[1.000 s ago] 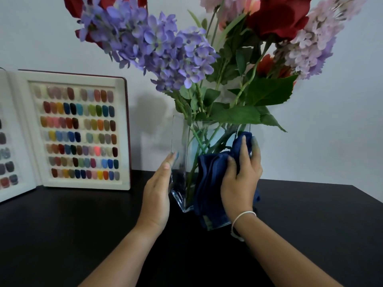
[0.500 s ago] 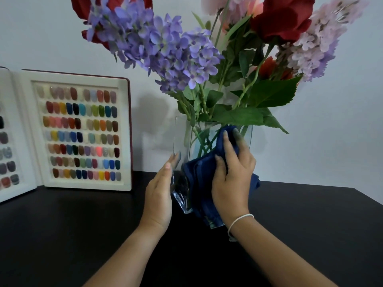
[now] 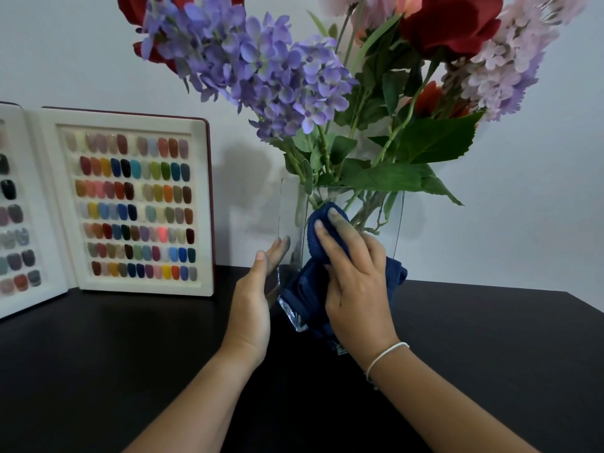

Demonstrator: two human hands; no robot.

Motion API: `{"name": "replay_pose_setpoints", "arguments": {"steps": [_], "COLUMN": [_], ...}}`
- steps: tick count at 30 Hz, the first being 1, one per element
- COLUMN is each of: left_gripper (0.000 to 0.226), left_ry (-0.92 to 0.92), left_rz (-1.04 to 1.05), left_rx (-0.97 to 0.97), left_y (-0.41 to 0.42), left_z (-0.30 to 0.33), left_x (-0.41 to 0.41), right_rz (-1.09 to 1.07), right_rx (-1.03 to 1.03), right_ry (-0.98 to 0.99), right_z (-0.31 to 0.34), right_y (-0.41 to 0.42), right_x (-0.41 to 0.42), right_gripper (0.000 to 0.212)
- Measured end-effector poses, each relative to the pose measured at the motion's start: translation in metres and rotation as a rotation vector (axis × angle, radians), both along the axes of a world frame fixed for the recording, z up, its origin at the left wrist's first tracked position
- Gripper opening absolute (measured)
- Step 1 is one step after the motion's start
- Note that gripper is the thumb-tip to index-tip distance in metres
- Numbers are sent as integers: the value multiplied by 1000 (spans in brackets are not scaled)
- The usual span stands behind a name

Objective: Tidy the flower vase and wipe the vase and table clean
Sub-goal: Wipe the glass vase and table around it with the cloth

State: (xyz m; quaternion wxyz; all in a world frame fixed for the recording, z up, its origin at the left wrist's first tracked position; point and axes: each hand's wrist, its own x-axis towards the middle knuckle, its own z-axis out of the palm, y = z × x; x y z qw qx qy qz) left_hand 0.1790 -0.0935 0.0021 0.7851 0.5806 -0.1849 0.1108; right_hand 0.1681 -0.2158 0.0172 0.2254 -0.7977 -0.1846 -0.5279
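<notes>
A square clear glass vase (image 3: 389,217) stands on the black table (image 3: 490,348), filled with purple, pink and red flowers (image 3: 271,73) and green leaves. My right hand (image 3: 354,282) presses a dark blue cloth (image 3: 313,289) flat against the vase's front face, fingertips near the upper left part of the glass. My left hand (image 3: 253,299) lies flat with fingers straight against the vase's left side, steadying it. The cloth hides the vase's lower front.
An open white display book of coloured nail samples (image 3: 130,204) stands against the wall at the left, on the table. The pale wall is right behind the vase. Flower heads overhang the space above both hands.
My right hand has slid the blue cloth leftward and up across the vase's front. My left hand has stayed against the left side.
</notes>
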Motion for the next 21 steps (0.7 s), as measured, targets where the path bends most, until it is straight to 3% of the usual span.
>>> {"name": "replay_pose_setpoints", "arguments": {"steps": [15, 21], "left_gripper": [40, 38], "left_ry": [-1, -5], "left_rz": [-1, 7], "left_rx": [17, 20], "left_y": [1, 1], "left_z": [-2, -2], "left_x": [0, -1], "right_rz": [-59, -51], "right_rx": [-178, -101], "right_ry": [113, 53], "right_z": [-14, 4], "right_y": [-8, -2], "right_x": [-15, -6], "right_gripper": [50, 45]}}
